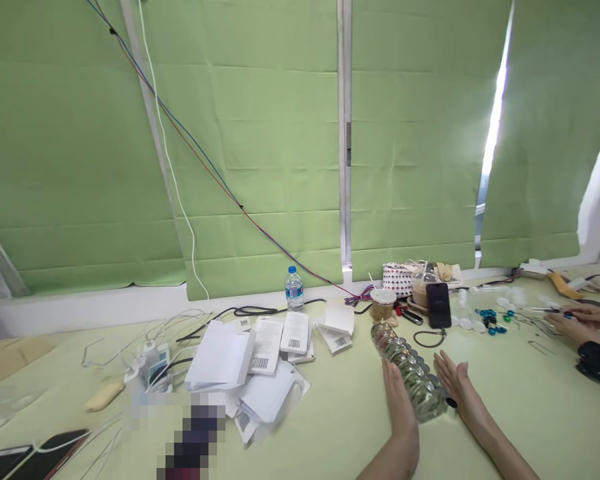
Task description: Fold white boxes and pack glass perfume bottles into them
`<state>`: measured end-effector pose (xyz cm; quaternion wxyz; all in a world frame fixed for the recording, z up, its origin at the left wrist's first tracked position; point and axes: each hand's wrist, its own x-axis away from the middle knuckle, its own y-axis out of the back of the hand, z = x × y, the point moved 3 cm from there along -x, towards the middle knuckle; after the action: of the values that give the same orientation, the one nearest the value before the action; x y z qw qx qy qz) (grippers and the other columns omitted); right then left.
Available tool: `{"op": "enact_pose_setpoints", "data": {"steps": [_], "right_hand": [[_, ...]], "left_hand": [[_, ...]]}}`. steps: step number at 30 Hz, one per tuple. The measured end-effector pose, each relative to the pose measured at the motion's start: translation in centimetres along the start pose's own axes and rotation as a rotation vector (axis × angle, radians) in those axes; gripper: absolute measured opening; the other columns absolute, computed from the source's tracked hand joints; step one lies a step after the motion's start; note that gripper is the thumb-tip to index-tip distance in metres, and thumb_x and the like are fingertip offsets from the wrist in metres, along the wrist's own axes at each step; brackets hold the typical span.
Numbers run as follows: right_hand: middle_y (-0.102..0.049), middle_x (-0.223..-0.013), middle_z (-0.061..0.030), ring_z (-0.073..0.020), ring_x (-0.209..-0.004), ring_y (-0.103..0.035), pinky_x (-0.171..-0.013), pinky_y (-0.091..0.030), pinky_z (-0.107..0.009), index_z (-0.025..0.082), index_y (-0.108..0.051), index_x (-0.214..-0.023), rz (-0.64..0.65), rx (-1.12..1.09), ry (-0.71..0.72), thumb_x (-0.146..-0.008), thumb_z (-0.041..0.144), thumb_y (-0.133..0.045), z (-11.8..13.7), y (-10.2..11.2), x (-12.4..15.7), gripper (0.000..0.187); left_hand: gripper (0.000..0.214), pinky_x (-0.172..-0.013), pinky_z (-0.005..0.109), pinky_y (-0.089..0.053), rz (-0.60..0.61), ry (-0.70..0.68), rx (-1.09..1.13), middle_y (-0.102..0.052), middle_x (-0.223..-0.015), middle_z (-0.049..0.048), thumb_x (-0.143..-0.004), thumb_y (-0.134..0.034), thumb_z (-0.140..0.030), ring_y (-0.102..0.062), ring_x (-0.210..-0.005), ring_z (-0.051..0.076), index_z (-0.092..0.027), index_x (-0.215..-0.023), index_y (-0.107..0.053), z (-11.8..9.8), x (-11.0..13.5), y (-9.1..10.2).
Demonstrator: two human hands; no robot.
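Note:
A long row of small round clear containers with dark rims [410,370] lies on the pale green table [340,413], running from near a cup toward me. My left hand [399,400] rests flat on edge along the row's left side, fingers stretched out together. On the row's right side my right hand [459,385] lies the same way, fingers straight. Both palms face the row and press or nearly touch it from either side. Neither hand grips anything.
White barcode-labelled packets [260,367] and chargers with cables [150,363] lie at left. A water bottle [295,289], lidded cup [383,303], phone [439,305], patterned pouch and small blue and white parts sit behind. Another person's hands [585,320] work at far right. Phones lie bottom left.

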<state>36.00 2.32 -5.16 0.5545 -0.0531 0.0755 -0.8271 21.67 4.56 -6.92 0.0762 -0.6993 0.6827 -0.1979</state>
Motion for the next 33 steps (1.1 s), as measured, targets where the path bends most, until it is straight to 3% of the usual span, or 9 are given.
{"op": "enact_pose_setpoints", "data": {"steps": [6, 9, 14, 19, 22, 25, 27, 30, 33], "right_hand": [[-0.04, -0.146, -0.0133, -0.035, -0.136, -0.033, -0.113, -0.022, -0.055, 0.019, -0.038, -0.141, -0.306, 0.526, 0.762, -0.09, 0.056, -0.04, 2.4, -0.4, 5.5, 0.064], [-0.062, -0.121, -0.0124, -0.0347, -0.115, -0.056, -0.1, -0.042, -0.055, 0.026, -0.056, -0.125, -0.068, 0.683, 1.046, -0.087, 0.036, -0.054, 0.0, -2.5, 7.9, 0.039], [-0.07, -0.111, -0.0091, -0.0317, -0.098, -0.067, -0.081, -0.057, -0.043, 0.033, -0.063, -0.121, 0.34, 0.737, 1.077, -0.087, 0.027, -0.055, -2.4, -7.5, 10.5, 0.035], [-0.07, -0.108, -0.0087, -0.0258, -0.093, -0.069, -0.077, -0.058, -0.033, 0.031, -0.061, -0.118, 0.6, 0.8, 1.07, -0.086, 0.025, -0.054, -1.6, -12.4, 12.0, 0.033], [-0.071, -0.098, -0.0071, -0.0234, -0.085, -0.069, -0.074, -0.058, -0.03, 0.028, -0.063, -0.107, 0.707, 0.861, 1.156, -0.083, 0.026, -0.061, -2.2, -14.5, 12.4, 0.025], [-0.07, -0.1, -0.0075, -0.0219, -0.087, -0.067, -0.073, -0.056, -0.028, 0.024, -0.062, -0.106, 0.725, 0.938, 1.204, -0.083, 0.023, -0.061, -3.1, -15.9, 12.5, 0.024], [-0.069, -0.104, -0.0079, -0.0214, -0.091, -0.066, -0.077, -0.054, -0.028, 0.023, -0.06, -0.11, 0.747, 0.966, 1.211, -0.084, 0.023, -0.06, -3.3, -16.7, 12.7, 0.026], [-0.068, -0.107, -0.0083, -0.0212, -0.095, -0.064, -0.082, -0.052, -0.029, 0.022, -0.059, -0.112, 0.8, 0.955, 1.208, -0.084, 0.021, -0.057, -3.1, -17.7, 12.9, 0.028], [-0.067, -0.108, -0.0086, -0.0215, -0.095, -0.063, -0.083, -0.052, -0.03, 0.023, -0.058, -0.113, 0.831, 0.94, 1.194, -0.085, 0.021, -0.056, -3.2, -18.5, 12.6, 0.028]], "left_hand": [[0.078, -0.119, 0.033, -0.013, 0.075, -0.094, -0.127, -0.019, -0.158, 0.001, -0.083, -0.048, -0.062, -0.013, -0.145, 0.018, -0.02, -0.146, -0.029, -1.3, 2.2, 2.8], [0.073, -0.12, 0.035, -0.012, 0.104, -0.13, -0.293, -0.023, -0.157, 0.0036, -0.086, -0.048, -0.056, -0.015, -0.145, 0.021, -0.018, -0.145, -0.031, -2.6, 4.0, 5.5], [0.053, -0.119, 0.037, -0.018, 0.145, -0.482, -0.53, -0.035, -0.151, 0.0054, -0.084, -0.054, -0.026, -0.025, -0.142, 0.023, -0.022, -0.136, -0.046, -7.8, 6.8, 9.4], [0.039, -0.113, 0.043, -0.033, -0.146, -0.875, -0.84, -0.046, -0.14, 0.0075, -0.087, -0.046, -0.022, -0.039, -0.134, 0.026, -0.029, -0.125, -0.054, -13.6, 10.0, 16.2], [0.031, -0.107, 0.043, -0.039, -0.584, -1.002, -1.047, -0.051, -0.13, 0.0088, -0.088, -0.044, -0.026, -0.046, -0.127, 0.027, -0.031, -0.115, -0.057, -15.9, 12.7, 23.0], [0.043, -0.111, 0.058, -0.021, -0.842, -0.925, -1.089, -0.038, -0.137, 0.0204, -0.084, -0.048, -0.033, -0.028, -0.135, 0.038, -0.014, -0.124, -0.049, -17.9, 14.9, 29.6], [0.057, -0.11, 0.058, -0.021, -1.027, -0.606, -1.35, -0.037, -0.139, 0.0231, -0.082, -0.046, -0.038, -0.022, -0.138, 0.039, -0.007, -0.13, -0.042, -19.3, 15.3, 32.8], [0.071, -0.11, 0.058, -0.02, -0.938, -0.136, -1.604, -0.043, -0.141, 0.0221, -0.08, -0.048, -0.038, -0.024, -0.138, 0.039, -0.003, -0.14, -0.034, -21.2, 14.6, 34.8], [0.072, -0.109, 0.064, -0.013, -0.772, 0.064, -1.8, -0.033, -0.151, 0.0177, -0.079, -0.05, -0.042, -0.013, -0.143, 0.039, -0.012, -0.143, -0.035, -21.9, 13.7, 34.0]]}}
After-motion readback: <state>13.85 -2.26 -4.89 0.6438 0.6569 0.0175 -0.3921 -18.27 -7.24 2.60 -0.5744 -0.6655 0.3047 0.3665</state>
